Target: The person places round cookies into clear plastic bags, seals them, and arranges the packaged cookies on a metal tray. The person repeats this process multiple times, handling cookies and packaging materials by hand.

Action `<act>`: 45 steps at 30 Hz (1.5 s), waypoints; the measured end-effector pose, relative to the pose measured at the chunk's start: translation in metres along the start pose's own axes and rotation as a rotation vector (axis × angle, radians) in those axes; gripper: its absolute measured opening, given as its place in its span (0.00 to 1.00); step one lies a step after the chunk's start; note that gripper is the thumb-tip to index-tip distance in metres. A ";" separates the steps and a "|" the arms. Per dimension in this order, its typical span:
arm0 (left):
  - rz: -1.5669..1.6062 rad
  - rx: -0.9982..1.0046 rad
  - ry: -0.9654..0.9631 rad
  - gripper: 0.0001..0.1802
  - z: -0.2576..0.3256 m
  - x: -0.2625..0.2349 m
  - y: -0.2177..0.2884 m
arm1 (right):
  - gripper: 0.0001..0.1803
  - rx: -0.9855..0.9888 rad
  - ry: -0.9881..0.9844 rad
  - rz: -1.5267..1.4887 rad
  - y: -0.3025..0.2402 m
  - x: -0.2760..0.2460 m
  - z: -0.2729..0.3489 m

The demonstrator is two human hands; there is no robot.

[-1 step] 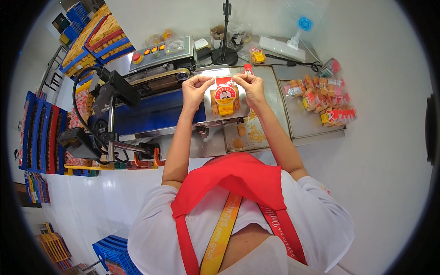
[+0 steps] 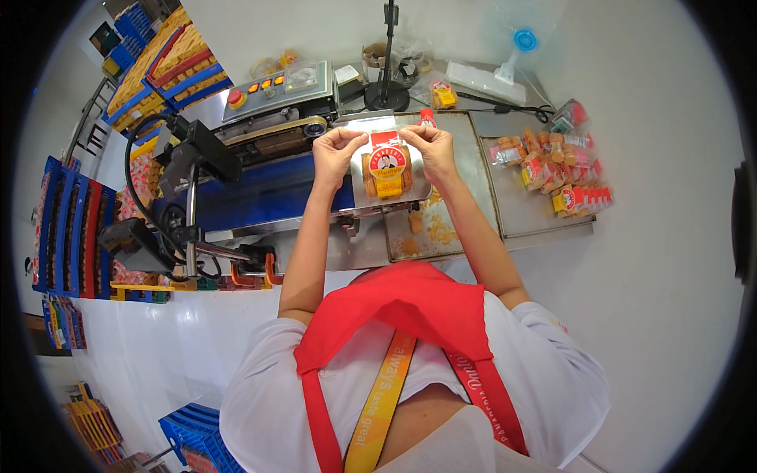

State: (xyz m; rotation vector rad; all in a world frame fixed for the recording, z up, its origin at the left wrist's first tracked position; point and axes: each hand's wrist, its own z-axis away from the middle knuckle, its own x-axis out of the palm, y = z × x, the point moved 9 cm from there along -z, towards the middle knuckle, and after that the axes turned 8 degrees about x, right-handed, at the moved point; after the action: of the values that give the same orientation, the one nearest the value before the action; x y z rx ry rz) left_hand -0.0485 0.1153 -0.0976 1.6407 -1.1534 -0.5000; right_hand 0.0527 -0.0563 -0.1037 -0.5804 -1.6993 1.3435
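Observation:
A clear bag of golden-brown biscuits [image 2: 386,175] with a red, white and yellow label lies at the end of the sealing machine's blue conveyor belt [image 2: 260,197], over a metal plate [image 2: 367,203]. My left hand [image 2: 336,159] pinches the bag's upper left corner between thumb and fingers. On the other side, my right hand [image 2: 435,154] pinches the upper right corner, so the top edge is held stretched between them. Just beyond my right hand, a small red packet end [image 2: 427,118] shows, mostly hidden.
Right of the conveyor is a metal tray [image 2: 489,181] with crumbs. Several filled bags [image 2: 552,162] lie on another tray farther right. A black stand [image 2: 387,96] rises behind; the control panel [image 2: 280,91] is at back left. A camera-like black device [image 2: 201,154] overhangs the belt.

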 end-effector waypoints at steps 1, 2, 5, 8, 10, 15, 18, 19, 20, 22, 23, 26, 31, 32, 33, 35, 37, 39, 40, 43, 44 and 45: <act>0.007 -0.012 0.008 0.05 -0.002 -0.001 -0.001 | 0.07 0.001 0.000 0.018 -0.002 0.002 -0.002; 0.013 -0.024 0.017 0.05 -0.004 -0.003 -0.001 | 0.07 -0.003 0.002 0.056 -0.001 0.002 -0.006; -0.229 -0.089 0.023 0.11 -0.018 -0.012 -0.010 | 0.07 0.019 0.014 0.146 0.016 -0.003 -0.028; -0.844 -0.032 -0.054 0.15 -0.049 -0.017 -0.011 | 0.12 0.132 0.055 0.197 0.046 -0.010 -0.068; -1.100 0.027 -0.077 0.12 -0.063 -0.011 -0.013 | 0.14 0.088 0.137 0.441 0.053 -0.015 -0.089; -1.338 -0.012 -0.121 0.08 -0.086 -0.010 -0.028 | 0.10 -0.012 0.158 0.930 0.041 0.004 -0.115; -1.383 -0.056 -0.163 0.07 -0.089 -0.006 -0.028 | 0.08 -0.084 0.105 1.090 0.030 0.017 -0.116; -1.394 -0.066 -0.169 0.08 -0.089 -0.006 -0.028 | 0.08 -0.109 0.076 1.155 0.026 0.023 -0.114; -1.409 -0.079 -0.179 0.07 -0.088 -0.006 -0.030 | 0.07 -0.210 0.057 1.267 0.019 0.033 -0.107; -1.428 -0.036 -0.187 0.07 -0.088 -0.005 -0.034 | 0.04 -0.451 -0.040 1.505 0.012 0.063 -0.096; -1.438 -0.012 -0.192 0.06 -0.089 -0.004 -0.036 | 0.04 -0.576 -0.090 1.618 0.011 0.077 -0.090; -1.481 -0.033 -0.192 0.06 -0.092 -0.006 -0.044 | 0.07 -0.559 -0.306 1.813 0.016 0.096 -0.083; -1.417 0.005 -0.210 0.06 -0.085 -0.008 -0.048 | 0.15 -0.352 -0.379 1.667 0.023 0.095 -0.066; -1.361 0.010 -0.230 0.07 -0.083 -0.011 -0.049 | 0.17 -0.357 -0.364 1.686 0.025 0.099 -0.060; -1.304 0.015 -0.249 0.07 -0.079 -0.016 -0.050 | 0.20 -0.363 -0.351 1.704 0.027 0.103 -0.057; -1.130 0.076 -0.350 0.08 -0.065 -0.004 -0.028 | 0.20 -0.352 -0.323 1.727 0.034 0.097 -0.061; -0.998 0.079 -0.262 0.13 -0.044 -0.022 -0.014 | 0.19 -0.345 -0.309 1.731 0.035 0.101 -0.059; -0.767 -0.005 -0.161 0.22 -0.006 -0.032 0.001 | 0.19 -0.547 -0.377 1.718 0.053 0.121 -0.058; -0.709 -0.105 -0.095 0.24 0.009 -0.036 0.012 | 0.18 -0.585 -0.394 1.701 0.052 0.136 -0.052; -0.681 -0.151 -0.035 0.27 0.028 -0.051 0.022 | 0.18 -0.561 -0.282 1.659 0.056 0.161 -0.046; -0.695 -0.125 -0.036 0.27 0.028 -0.061 0.014 | 0.18 -0.514 -0.226 1.635 0.059 0.164 -0.049; -0.671 -0.128 -0.033 0.28 0.029 -0.066 0.012 | 0.19 -0.472 -0.181 1.609 0.060 0.161 -0.051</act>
State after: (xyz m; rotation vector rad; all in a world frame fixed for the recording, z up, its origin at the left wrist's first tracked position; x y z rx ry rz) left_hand -0.1066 0.1579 -0.1119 1.8917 -0.5497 -1.0026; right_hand 0.0034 0.1164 -0.1032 -2.4893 -1.5741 1.9679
